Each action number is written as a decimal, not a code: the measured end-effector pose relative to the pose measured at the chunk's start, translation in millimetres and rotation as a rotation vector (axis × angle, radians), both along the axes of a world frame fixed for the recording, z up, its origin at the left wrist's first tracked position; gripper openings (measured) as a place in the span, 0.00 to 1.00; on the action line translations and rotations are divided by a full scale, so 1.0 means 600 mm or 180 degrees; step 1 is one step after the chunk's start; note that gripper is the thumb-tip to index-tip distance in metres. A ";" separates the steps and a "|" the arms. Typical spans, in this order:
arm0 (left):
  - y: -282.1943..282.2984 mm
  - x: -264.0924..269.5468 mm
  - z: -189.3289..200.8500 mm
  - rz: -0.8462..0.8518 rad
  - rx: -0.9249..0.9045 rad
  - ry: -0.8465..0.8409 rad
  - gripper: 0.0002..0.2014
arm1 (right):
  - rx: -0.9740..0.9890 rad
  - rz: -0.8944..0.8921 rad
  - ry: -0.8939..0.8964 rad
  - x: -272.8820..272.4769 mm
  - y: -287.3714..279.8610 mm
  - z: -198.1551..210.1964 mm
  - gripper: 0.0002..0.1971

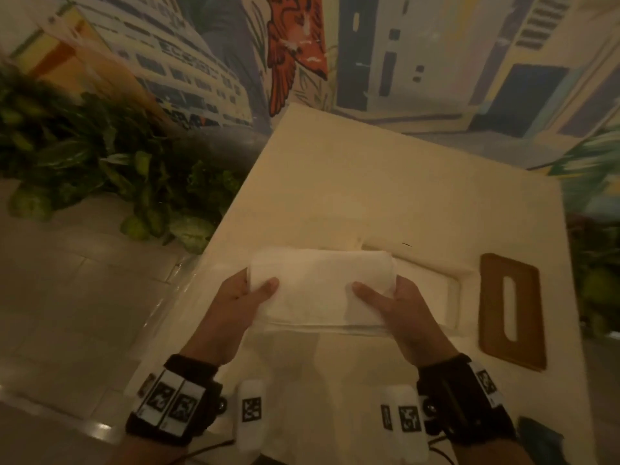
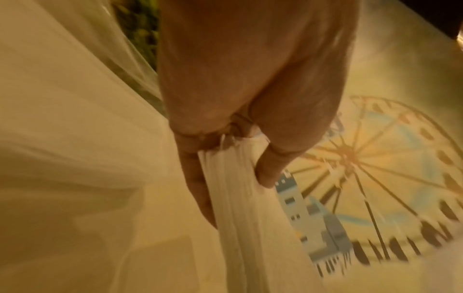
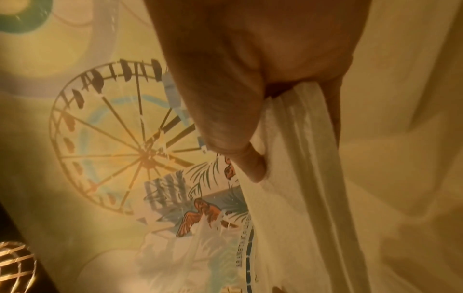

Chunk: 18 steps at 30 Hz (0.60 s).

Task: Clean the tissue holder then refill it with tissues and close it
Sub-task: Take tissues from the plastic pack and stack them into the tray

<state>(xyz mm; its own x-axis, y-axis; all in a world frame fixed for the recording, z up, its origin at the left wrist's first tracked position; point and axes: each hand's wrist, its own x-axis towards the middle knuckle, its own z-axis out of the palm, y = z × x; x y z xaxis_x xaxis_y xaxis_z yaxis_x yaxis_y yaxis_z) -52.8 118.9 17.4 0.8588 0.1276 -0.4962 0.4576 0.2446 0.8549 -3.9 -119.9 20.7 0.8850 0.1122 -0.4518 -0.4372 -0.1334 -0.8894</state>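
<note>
A thick stack of white tissues (image 1: 318, 290) hangs above the rectangular recess (image 1: 432, 290) sunk into the cream tabletop, covering its left part. My left hand (image 1: 248, 293) grips the stack's left end, thumb on top and fingers beneath. My right hand (image 1: 385, 297) grips the right end the same way. The left wrist view shows the tissues (image 2: 240, 198) edge-on between thumb and fingers; in the right wrist view the tissues (image 3: 295, 158) are pinched likewise. The brown wooden lid (image 1: 511, 310) with a long slot lies flat on the table to the right of the recess.
The cream table (image 1: 385, 182) stands against a painted mural wall (image 1: 302, 55). Green leafy plants (image 1: 100, 169) fill the floor to the left. Tiled floor (image 1: 60, 290) runs along the table's left edge. A dark blue object (image 1: 536, 437) lies at the near right corner.
</note>
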 end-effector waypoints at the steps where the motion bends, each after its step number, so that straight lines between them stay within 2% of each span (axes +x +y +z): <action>1: -0.020 0.012 -0.001 -0.0112 0.0148 -0.0058 0.12 | 0.0034 -0.0148 0.0050 -0.007 -0.018 -0.003 0.13; 7: -0.130 0.092 -0.013 -0.0597 0.0508 -0.0163 0.11 | 0.0175 -0.0932 0.0322 -0.012 -0.114 -0.011 0.09; 10: -0.181 0.126 -0.021 -0.0824 0.0854 -0.0189 0.09 | 0.0028 -0.1273 0.0279 0.000 -0.157 -0.019 0.14; 13: -0.221 0.152 -0.027 -0.1039 0.1448 -0.0314 0.07 | -0.0168 -0.1395 0.0174 0.014 -0.188 -0.027 0.14; 16: -0.242 0.170 -0.039 -0.1417 0.2345 -0.0420 0.15 | -0.0452 -0.1325 0.0082 0.029 -0.204 -0.034 0.13; 18: -0.251 0.176 -0.044 -0.1546 0.2683 -0.0477 0.19 | -0.0638 -0.1282 0.0058 0.036 -0.210 -0.043 0.13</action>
